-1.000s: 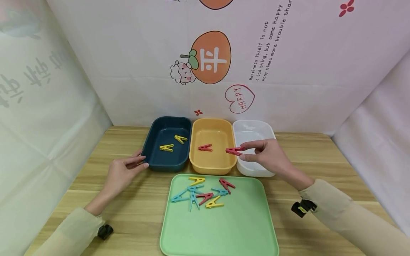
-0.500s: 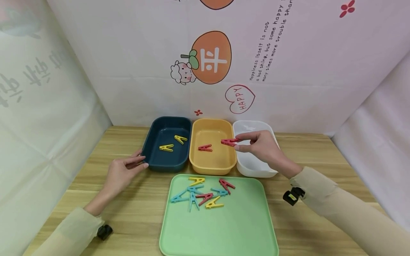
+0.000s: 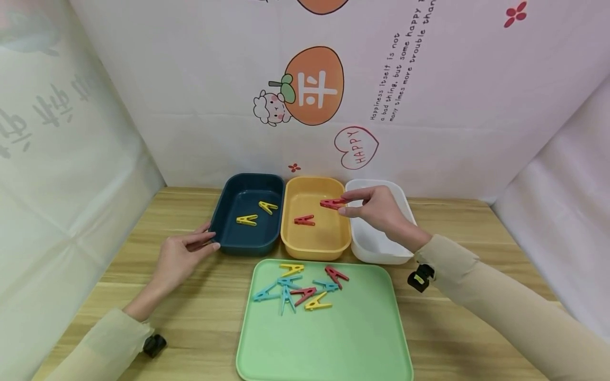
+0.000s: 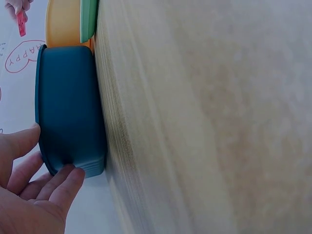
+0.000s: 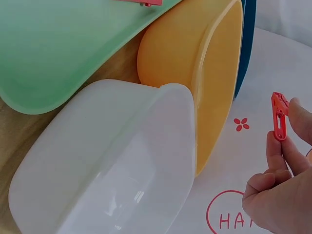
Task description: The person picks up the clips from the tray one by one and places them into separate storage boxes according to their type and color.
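My right hand (image 3: 376,209) pinches a red clothespin (image 3: 331,203) between thumb and fingers, over the right part of the yellow bin (image 3: 316,254). In the right wrist view this clothespin (image 5: 279,114) stands out above the bin rims. Another red clothespin (image 3: 304,220) lies inside the yellow bin. My left hand (image 3: 178,259) holds the near left corner of the dark blue bin (image 3: 248,248), thumb by the rim and fingers along the outer wall (image 4: 73,112). Two yellow clothespins (image 3: 247,219) lie in that bin.
A white bin (image 3: 381,254) stands right of the yellow one, beneath my right hand. In front, a green tray (image 3: 329,344) bears a cluster of yellow, light blue and red clothespins (image 3: 305,292) near its far edge. A printed white cloth (image 3: 214,106) rises behind the bins.
My right hand has moved left and farther back, carrying the red clothespin from the edge of the white bin to over the yellow bin. The left hand stays at the dark blue bin.
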A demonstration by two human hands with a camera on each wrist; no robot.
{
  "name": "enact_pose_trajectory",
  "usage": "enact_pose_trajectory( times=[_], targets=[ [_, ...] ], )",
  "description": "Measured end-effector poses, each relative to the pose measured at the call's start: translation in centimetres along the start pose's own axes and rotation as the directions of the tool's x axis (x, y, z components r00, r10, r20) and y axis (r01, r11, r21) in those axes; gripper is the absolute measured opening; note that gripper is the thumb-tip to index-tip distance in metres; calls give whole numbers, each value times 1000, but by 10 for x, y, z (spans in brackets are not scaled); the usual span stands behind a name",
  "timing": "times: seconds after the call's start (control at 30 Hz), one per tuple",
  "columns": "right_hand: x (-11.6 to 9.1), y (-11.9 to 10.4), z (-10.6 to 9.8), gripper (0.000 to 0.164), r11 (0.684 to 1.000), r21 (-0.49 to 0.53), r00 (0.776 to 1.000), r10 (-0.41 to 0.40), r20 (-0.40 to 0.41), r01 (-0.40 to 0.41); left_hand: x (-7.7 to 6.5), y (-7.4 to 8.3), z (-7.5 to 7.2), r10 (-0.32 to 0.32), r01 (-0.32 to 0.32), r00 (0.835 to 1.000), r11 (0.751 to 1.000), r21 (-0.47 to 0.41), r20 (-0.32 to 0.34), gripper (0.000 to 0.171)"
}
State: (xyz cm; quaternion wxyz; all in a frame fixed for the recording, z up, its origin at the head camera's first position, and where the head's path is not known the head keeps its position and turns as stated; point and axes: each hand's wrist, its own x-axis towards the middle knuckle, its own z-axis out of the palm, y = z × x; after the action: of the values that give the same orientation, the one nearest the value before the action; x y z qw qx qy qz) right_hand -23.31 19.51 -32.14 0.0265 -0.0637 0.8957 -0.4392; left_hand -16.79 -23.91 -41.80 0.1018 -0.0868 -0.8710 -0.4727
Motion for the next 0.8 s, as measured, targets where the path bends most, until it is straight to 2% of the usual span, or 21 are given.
enact_pose_trajectory(
  times=[0.3,0.8],
  targets=[
    [9,-4,7,38,1000,13,1000,-7,-1,7,0,1,0,4,-4,1000,1000,3,-1,37],
    [28,-7,22,40,995,63,997,70,17,-71,0,0,0,11,-11,1000,1000,1,-11,36]
  ],
)
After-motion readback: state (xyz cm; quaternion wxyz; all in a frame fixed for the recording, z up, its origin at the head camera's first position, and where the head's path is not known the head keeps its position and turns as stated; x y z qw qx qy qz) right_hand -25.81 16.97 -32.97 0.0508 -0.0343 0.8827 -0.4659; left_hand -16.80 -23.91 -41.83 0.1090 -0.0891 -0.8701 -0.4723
